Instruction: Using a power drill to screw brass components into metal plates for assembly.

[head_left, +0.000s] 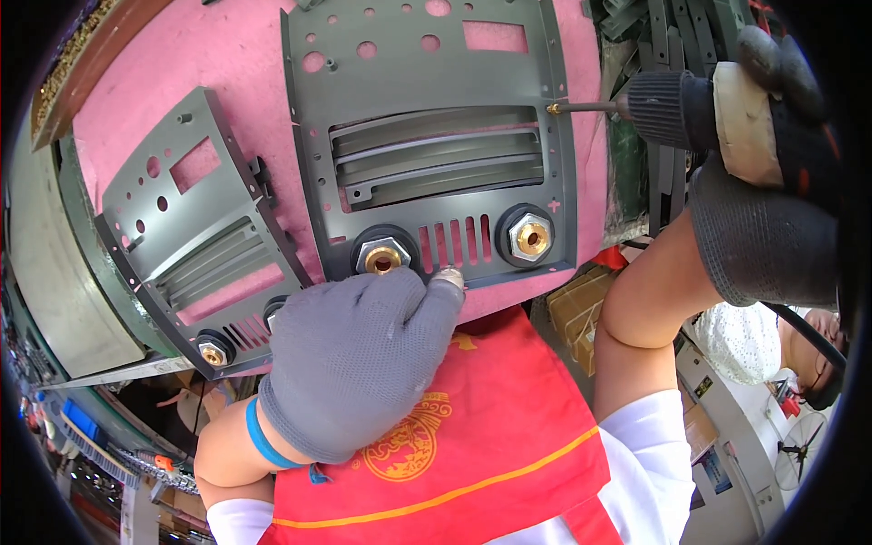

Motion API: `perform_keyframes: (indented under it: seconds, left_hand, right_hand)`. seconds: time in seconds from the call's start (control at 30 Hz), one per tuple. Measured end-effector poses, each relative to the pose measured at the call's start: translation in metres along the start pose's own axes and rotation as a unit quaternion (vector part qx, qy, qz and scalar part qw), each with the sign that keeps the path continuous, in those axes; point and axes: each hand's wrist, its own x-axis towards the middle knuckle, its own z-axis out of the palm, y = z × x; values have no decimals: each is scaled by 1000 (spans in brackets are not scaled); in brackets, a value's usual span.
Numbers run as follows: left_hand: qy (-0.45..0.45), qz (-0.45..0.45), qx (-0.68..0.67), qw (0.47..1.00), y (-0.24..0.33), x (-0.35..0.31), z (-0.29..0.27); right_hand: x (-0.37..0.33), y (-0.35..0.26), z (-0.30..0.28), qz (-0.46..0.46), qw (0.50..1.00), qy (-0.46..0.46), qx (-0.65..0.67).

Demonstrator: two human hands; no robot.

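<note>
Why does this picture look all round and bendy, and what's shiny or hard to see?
Head view: black, curved border and bent edges, from the wide fisheye lens; head view: bright glints on the brass fitting, while holes in the larger grey panel look crisp; head view: the right hand, holding the power driver, darkens toward the rim.

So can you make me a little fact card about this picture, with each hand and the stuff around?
Left hand: grey glove, at the lower edge of the big metal panel
Right hand: dark glove, holding a power screwdriver
Screwdriver tip: at the big panel's right edge, by a small gold-coloured screw
Beside it: another metal panel, to the left
Under the panels: pink tabletop
Clothes: red apron, white sleeves
</note>
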Motion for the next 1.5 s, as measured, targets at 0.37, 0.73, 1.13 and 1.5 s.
perform_keyframes:
  seconds: [0.37, 0.73, 1.13, 1.5]
  left_hand:
    - [-13, -5, -20, 1000, 1, 2, -3]
    - [-23, -5, -18, 1000, 1, 3, -2]
    - [-29, -328, -711, 622, -7, 46, -29]
    - [-14, -310, -741, 596, -10, 57, -19]
  right_hand:
    - [24, -17, 58, 77, 993, -14, -91]
    - [35, -37, 63, 165, 970, -26, -177]
    - [22, -31, 2, 300, 920, -36, -251]
    - [-15, -30, -66, 402, 858, -66, -315]
